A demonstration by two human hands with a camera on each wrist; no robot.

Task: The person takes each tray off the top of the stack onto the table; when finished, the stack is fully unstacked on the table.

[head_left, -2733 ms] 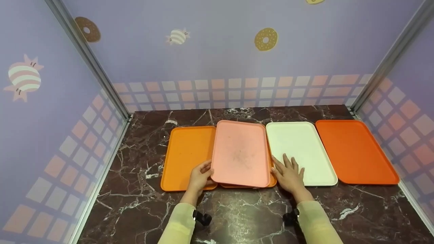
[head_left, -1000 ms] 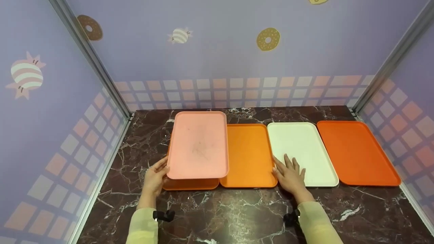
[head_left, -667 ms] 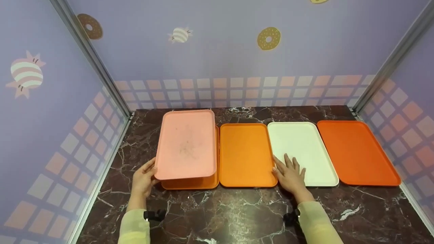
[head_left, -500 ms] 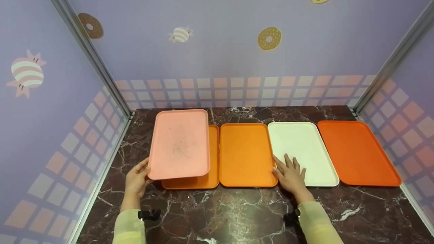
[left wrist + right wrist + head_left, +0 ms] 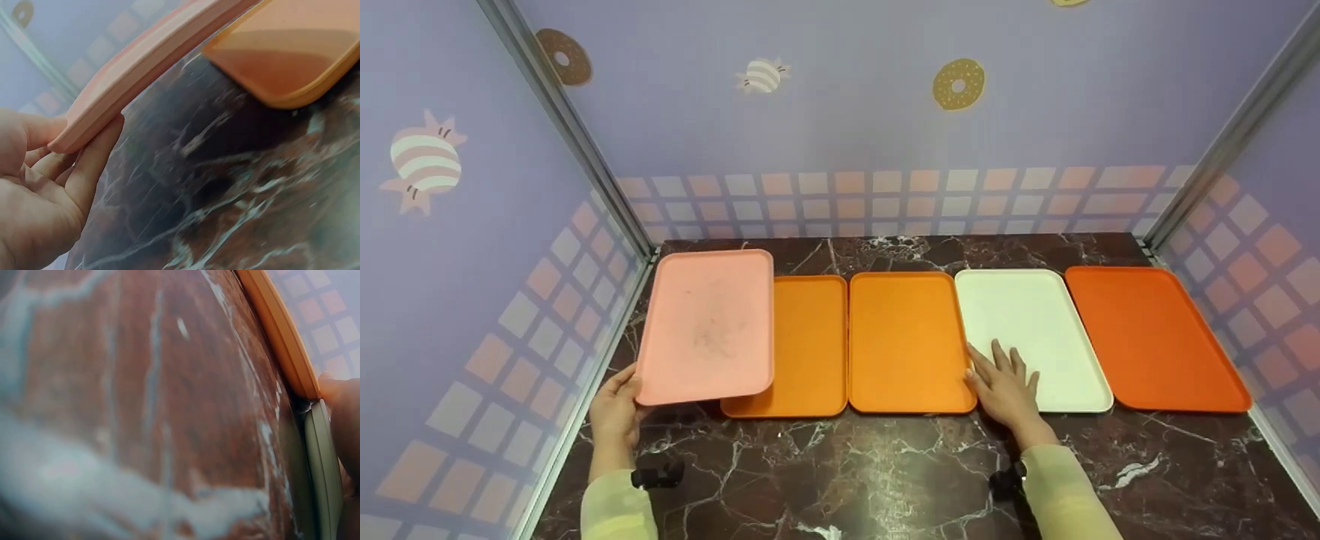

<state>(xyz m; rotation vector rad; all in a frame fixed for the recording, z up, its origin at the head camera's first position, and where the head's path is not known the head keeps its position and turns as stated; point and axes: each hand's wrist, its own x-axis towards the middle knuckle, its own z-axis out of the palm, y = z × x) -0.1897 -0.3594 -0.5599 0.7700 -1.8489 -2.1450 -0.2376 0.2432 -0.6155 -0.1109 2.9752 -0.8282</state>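
Observation:
My left hand [image 5: 615, 411] pinches the near left corner of a pink tray [image 5: 709, 322], thumb above and fingers beneath. The left wrist view shows the pink tray [image 5: 140, 62] raised off the table and tilted. Its right part hangs over the leftmost orange tray [image 5: 810, 345] and hides much of it. A second orange tray [image 5: 911, 341] lies beside that one. My right hand [image 5: 1009, 390] rests with spread fingers on the near left part of a white tray [image 5: 1027, 322], its thumb at the second orange tray's edge.
A red-orange tray [image 5: 1155, 337] lies at the right end of the row, near the right wall. The dark marble table [image 5: 825, 480] runs back to a patterned wall [image 5: 840, 120]. Another wall panel [image 5: 457, 300] stands close to my left hand.
My left hand has carried the pink tray leftward from above the second orange tray, past the leftmost one, uncovering both more. The right hand has stayed in place.

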